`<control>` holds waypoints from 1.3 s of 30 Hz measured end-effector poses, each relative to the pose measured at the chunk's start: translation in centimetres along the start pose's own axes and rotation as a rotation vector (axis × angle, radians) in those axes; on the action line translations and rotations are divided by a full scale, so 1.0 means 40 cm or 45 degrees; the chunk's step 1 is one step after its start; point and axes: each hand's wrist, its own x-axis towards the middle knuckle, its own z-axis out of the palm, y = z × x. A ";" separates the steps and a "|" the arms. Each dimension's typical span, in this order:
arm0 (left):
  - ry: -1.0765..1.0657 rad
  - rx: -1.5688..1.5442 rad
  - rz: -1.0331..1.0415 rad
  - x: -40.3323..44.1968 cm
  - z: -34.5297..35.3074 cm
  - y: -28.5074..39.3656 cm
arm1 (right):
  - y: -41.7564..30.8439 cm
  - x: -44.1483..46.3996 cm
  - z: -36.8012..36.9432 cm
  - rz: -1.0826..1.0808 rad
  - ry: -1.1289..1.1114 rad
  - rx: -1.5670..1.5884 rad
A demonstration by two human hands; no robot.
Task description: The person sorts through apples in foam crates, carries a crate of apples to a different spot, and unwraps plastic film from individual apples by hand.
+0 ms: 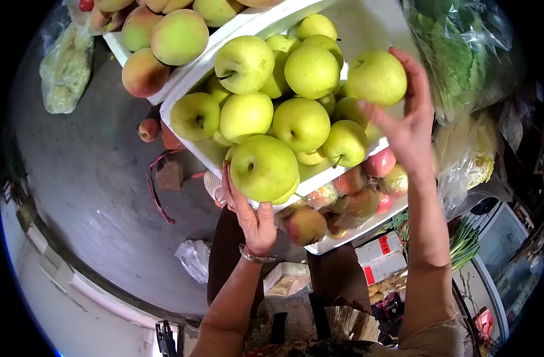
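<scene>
Large yellow-green apples are heaped in a white foam box (206, 149) in front of me. My left hand (251, 217) is at the box's near corner, its fingers and thumb around the lower side of a big green apple (264, 168). At the right side of the heap, my right hand (410, 113) curves around another green apple (376, 77). Its fingertips lie on the far right of that fruit, and the thumb, slightly blurred, is at its lower edge. Other green apples (301, 125) lie between the hands, several with stems showing.
Peaches (179, 37) fill another box at upper left. Below the apple box is a white box of wrapped red-yellow fruit (358, 199). Bagged leafy greens (468, 59) stand at right. A brick (169, 175) and a loose peach (148, 130) lie on the grey floor (93, 196).
</scene>
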 end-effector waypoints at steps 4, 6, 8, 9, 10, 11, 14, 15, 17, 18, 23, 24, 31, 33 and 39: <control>-0.019 0.003 0.019 0.000 -0.001 -0.012 | -0.082 -0.018 0.077 -0.247 -0.210 0.142; -0.036 0.026 0.004 -0.004 -0.002 -0.011 | -0.101 -0.008 0.108 -0.422 -0.336 -0.090; -0.033 0.010 0.001 -0.002 -0.002 -0.009 | -0.123 -0.005 0.133 -0.476 -0.485 -0.373; -0.035 0.010 0.001 -0.003 -0.004 -0.010 | -0.131 -0.005 0.135 -0.474 -0.485 -0.374; -0.035 0.013 -0.020 -0.003 -0.005 -0.010 | -0.138 -0.003 0.137 -0.460 -0.512 -0.405; -0.033 0.014 -0.041 -0.002 -0.005 -0.010 | -0.144 0.000 0.137 -0.448 -0.540 -0.439; -0.028 0.058 0.035 0.002 -0.008 -0.011 | -0.122 0.021 0.103 -0.412 -0.550 -0.111; -0.029 0.053 0.028 0.001 -0.008 -0.014 | -0.108 0.023 0.084 -0.309 -0.446 0.031; 0.013 -0.110 0.017 0.001 -0.004 -0.019 | -0.082 0.035 0.030 -0.058 -0.222 0.119; 0.014 -0.111 0.017 0.002 -0.002 -0.018 | -0.049 0.040 0.007 0.064 -0.127 0.200; -0.004 -0.168 0.057 0.000 -0.004 -0.022 | -0.039 -0.034 -0.042 0.333 0.131 0.359; 0.000 -0.184 0.048 -0.001 -0.001 -0.021 | -0.043 -0.076 -0.049 0.347 0.108 0.272; -0.008 -0.212 0.054 -0.005 0.001 -0.031 | -0.099 -0.505 -0.144 0.381 -0.311 -0.365; -0.005 -0.118 0.081 -0.010 -0.003 -0.045 | -0.129 -0.669 -0.176 0.606 -0.542 -0.407; 0.093 -0.262 -0.082 -0.025 0.021 -0.039 | -0.191 -0.969 -0.188 0.785 -0.886 -0.584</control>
